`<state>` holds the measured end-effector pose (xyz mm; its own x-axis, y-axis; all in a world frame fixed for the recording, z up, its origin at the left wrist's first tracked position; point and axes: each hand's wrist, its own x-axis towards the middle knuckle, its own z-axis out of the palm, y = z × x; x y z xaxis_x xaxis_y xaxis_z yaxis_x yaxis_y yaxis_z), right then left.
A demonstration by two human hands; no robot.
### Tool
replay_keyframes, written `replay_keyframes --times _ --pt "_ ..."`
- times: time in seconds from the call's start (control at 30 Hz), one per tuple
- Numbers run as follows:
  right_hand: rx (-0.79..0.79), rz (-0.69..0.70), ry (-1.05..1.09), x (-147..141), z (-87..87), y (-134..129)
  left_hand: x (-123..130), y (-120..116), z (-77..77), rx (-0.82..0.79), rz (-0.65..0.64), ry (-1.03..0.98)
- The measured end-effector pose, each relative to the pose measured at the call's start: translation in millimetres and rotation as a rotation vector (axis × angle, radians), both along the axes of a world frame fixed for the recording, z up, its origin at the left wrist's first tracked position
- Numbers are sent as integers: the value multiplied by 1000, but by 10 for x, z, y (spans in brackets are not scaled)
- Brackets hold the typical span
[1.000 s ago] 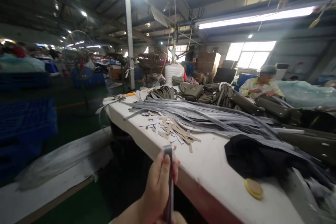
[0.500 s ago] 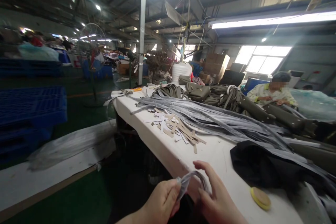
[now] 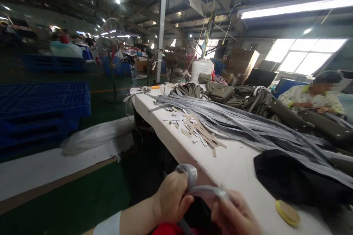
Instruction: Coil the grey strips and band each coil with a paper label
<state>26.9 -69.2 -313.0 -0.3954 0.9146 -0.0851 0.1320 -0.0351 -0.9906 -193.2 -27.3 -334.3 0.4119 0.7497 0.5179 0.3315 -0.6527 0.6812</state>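
Note:
My left hand [image 3: 172,194] is closed on a grey strip [image 3: 190,174] that loops over its knuckles. The strip stretches across to my right hand [image 3: 234,209], whose fingers pinch it. Both hands are low in the view, in front of the white table's [image 3: 242,169] near edge. On the table lie small beige and white pieces [image 3: 193,128], and behind them a long bundle of grey strips [image 3: 234,121]. A black cloth [image 3: 289,176] is right of my hands, with a round yellow-edged disc [image 3: 287,213] nearer to me.
A person [image 3: 311,95] sits across the table at the right, beside dark olive pieces [image 3: 303,117]. Blue pallets [image 3: 41,99] stand at the left. A plastic-wrapped bundle [image 3: 96,136] lies on a low white surface. A post [image 3: 161,29] rises behind the table.
The strip now wraps over my left hand, and my right hand has gone from spread fingers to a pinch on it. The view has turned left, shifting the scene rightward.

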Motion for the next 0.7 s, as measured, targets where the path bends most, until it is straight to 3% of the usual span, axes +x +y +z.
replay_keyframes --times 0.07,0.13,0.23,0.3,0.37,0.43,0.5,0.6,0.67,0.7 --pt "138 -216 -191 156 89 153 60 -66 2 -198 -109 69" --pt "339 -357 -371 213 140 269 130 -115 40 -520 -148 -48" --pt "452 -270 -412 89 43 293 201 -149 160 -935 -262 -353" --pt "391 -205 -359 -111 -146 239 224 -163 283 -1058 -348 -517" --pt "253 -165 -244 -353 -367 166 239 -169 403 -1074 -357 -662" --pt "44 -58 -59 -569 -528 80 243 -156 463 -989 -263 -757" --pt "-143 94 95 -690 -565 -24 221 -110 425 -765 -87 -720" --pt "-263 325 188 -625 -419 -159 137 10 229 -259 100 -383" --pt "-254 352 228 -447 -279 -172 79 88 92 38 123 -138" --pt "-229 303 253 -337 -216 -145 61 115 43 153 109 -31"
